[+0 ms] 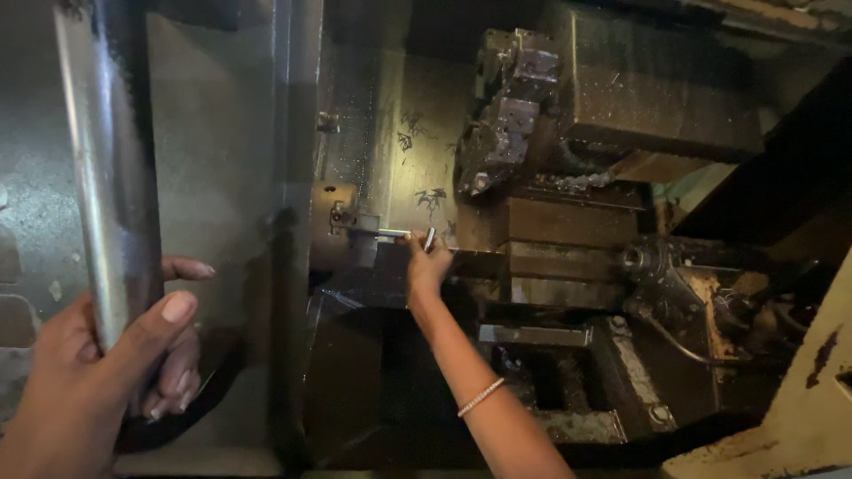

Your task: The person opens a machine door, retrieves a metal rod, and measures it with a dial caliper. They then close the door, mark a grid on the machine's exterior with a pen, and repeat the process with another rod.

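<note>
- Reaching deep into the machine enclosure, the right hand (426, 264) has its fingertips pinched on a small metal pin (429, 239), which stands just off the end of a slim bright rod (383, 234) that sticks out of the chuck (335, 215) on the left wall.
- The pin is held near its lower end between thumb and fingers, tilted a little from upright; the rest of that hand is curled and closed, with nothing else in it.
- For the step in hand, a light fingertip pinch looks right: it would seem wise to keep the pin lined up with the rod's axis, the wrist clear of the dark tool turret (510, 106) above, and the forearm, which wears a thin beaded bracelet (480, 397), off the slide block (559, 257) beside it.
- Metal chips cling to the back wall, so the fingers would do well to touch only the pin and rod.
- The left hand (98, 372) is wrapped shut around the long shiny door handle (102, 177) at the near left, thumb across the front and fingers curled behind it; the index finger sticks out past the bar.
- That handle belongs to the grey sliding door (213, 160), which stands open beside the chuck.
- Lower right, a cream painted cover (799, 417) with rust spots and a dark chip trough (550, 381) frame the work area.
</note>
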### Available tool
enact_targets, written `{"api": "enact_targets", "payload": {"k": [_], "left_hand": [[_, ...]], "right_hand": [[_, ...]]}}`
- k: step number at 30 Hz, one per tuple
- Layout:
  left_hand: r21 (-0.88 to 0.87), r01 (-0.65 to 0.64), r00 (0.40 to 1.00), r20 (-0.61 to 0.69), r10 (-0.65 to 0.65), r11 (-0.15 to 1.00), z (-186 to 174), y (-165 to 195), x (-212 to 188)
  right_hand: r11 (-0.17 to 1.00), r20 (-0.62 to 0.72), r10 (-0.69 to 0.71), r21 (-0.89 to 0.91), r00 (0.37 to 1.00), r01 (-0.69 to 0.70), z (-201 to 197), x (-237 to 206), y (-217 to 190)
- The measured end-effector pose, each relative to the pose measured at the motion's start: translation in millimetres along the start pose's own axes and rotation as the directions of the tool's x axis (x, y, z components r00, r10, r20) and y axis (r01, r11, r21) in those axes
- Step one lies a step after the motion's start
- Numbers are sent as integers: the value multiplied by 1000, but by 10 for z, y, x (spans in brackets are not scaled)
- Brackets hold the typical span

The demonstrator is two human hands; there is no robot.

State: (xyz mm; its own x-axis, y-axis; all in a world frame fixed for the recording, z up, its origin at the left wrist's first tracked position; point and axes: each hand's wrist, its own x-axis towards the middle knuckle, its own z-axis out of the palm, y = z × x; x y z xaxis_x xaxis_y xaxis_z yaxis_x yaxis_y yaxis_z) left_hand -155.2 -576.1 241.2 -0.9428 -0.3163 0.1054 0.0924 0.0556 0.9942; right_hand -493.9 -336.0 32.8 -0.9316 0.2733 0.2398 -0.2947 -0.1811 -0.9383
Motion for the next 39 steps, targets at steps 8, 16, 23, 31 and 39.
{"api": "enact_targets", "payload": {"k": [8, 16, 23, 31, 39], "left_hand": [[37, -9, 997, -78, 12, 999, 55, 58, -48], [14, 1, 998, -66, 0, 1000, 29, 117, -88], [-104, -34, 999, 1, 34, 994, -48, 54, -50], [-179, -54, 997, 37, 62, 982, -59, 129, -90], [-94, 4, 983, -184, -21, 996, 173, 454, -335]], "right_hand": [[998, -34, 68, -10, 997, -68, 44, -8, 2], [999, -15, -19, -38, 1000, 18, 52, 10, 40], [973, 129, 230, -39, 965, -227, 218, 167, 34], [983, 57, 135, 117, 989, -141, 327, 185, 104], [799, 179, 582, 56, 793, -599, -210, -313, -392]]}}
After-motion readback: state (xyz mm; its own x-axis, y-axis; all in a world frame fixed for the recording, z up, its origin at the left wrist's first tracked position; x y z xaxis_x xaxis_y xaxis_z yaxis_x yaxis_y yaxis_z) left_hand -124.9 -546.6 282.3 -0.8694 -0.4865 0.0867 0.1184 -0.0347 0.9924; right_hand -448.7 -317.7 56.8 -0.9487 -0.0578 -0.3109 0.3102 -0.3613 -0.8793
